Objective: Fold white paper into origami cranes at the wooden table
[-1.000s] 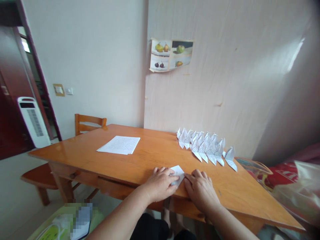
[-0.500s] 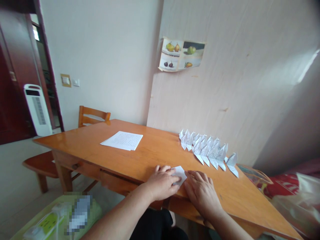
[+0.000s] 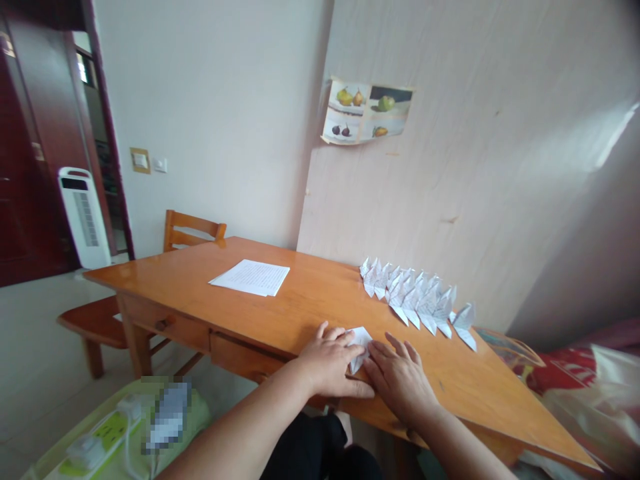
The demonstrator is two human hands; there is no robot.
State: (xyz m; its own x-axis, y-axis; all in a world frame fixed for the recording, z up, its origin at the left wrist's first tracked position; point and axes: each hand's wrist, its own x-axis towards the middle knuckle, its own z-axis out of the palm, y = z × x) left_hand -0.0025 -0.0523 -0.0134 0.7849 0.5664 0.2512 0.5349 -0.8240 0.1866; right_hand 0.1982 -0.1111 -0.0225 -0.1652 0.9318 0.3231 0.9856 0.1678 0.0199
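My left hand [image 3: 333, 360] lay spread with its fingers over the folded paper [image 3: 361, 335], pressing rather than clasping, its thumb stretched out below. My right hand [image 3: 400, 380] met the paper's right side with its fingertips; whether they pinched the edge I could not tell. The paper rested on the wooden table [image 3: 310, 290], near its front edge, between my hands. Beyond, toward the wall, folded paper pieces [image 3: 423, 300] stood in close rows. Farther left lay a stack of written sheets [image 3: 250, 277], and a fruit print [image 3: 367, 112] hung on the wall.
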